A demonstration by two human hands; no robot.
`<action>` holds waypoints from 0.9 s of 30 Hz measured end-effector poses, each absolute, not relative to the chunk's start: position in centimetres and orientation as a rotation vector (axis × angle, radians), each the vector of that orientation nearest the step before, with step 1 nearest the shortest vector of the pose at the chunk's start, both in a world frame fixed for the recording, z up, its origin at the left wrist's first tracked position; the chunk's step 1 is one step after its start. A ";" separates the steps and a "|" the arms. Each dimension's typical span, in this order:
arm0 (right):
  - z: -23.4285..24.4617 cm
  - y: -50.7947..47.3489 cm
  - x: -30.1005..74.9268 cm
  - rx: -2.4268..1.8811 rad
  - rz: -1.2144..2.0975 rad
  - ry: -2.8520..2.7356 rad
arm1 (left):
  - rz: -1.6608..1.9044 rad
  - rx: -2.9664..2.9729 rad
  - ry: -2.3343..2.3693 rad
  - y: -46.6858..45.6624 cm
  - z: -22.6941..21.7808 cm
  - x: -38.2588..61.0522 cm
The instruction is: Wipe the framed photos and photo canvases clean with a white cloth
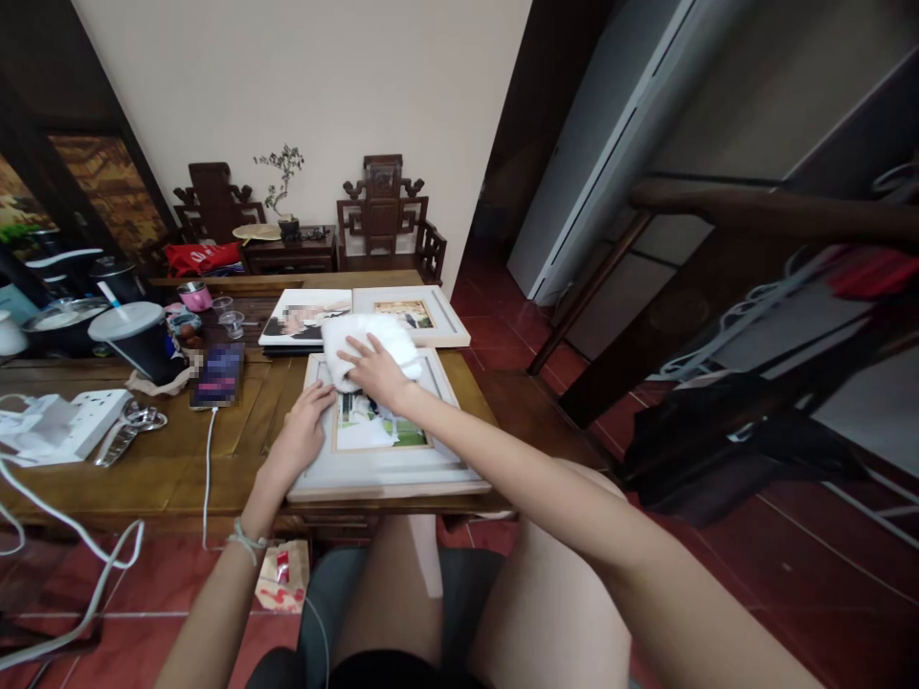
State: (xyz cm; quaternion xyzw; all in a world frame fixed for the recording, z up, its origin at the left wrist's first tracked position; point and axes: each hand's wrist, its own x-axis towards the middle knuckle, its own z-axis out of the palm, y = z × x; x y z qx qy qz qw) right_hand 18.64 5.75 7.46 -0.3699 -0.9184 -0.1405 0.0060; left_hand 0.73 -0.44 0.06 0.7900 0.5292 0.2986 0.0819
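Note:
A framed picture [384, 431] with a wide white border lies flat at the table's front edge. On its upper part rests a folded white cloth [366, 335]. My right hand [378, 373] presses down on this cloth with spread fingers, the forearm crossing over the frame. At the left side of the frame, my left hand [304, 421] rests with its fingers stretched toward the cloth. Under my right hand and the cloth, part of the picture is hidden. Just behind lie a second white frame [449, 321] and a white panel with a photo [302, 316].
To the left on the wooden table [251, 459] are a phone [216, 375] on a white cable, a lidded dark cup [140, 344], a power strip [78, 426] and small clear cups [231, 322]. A wooden railing [775, 215] stands at the right.

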 end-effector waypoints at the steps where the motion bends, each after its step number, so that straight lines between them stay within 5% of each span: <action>1: 7.5 5.8 19.8 -1.201 -0.435 -2.872 | 0.895 2.356 1.583 -0.5 0.1 0.8; 11: 8.4 1.2 30.8 -1.505 -0.347 -2.863 | 0.970 2.420 1.577 -0.1 -0.5 0.6; 20: 10.7 -9.0 32.7 -1.248 0.321 -2.906 | 0.928 2.521 1.499 0.8 -0.6 -0.2; 27: 10.1 -1.8 31.8 -1.402 -0.301 -2.509 | 0.963 2.505 1.482 1.2 -1.1 -0.5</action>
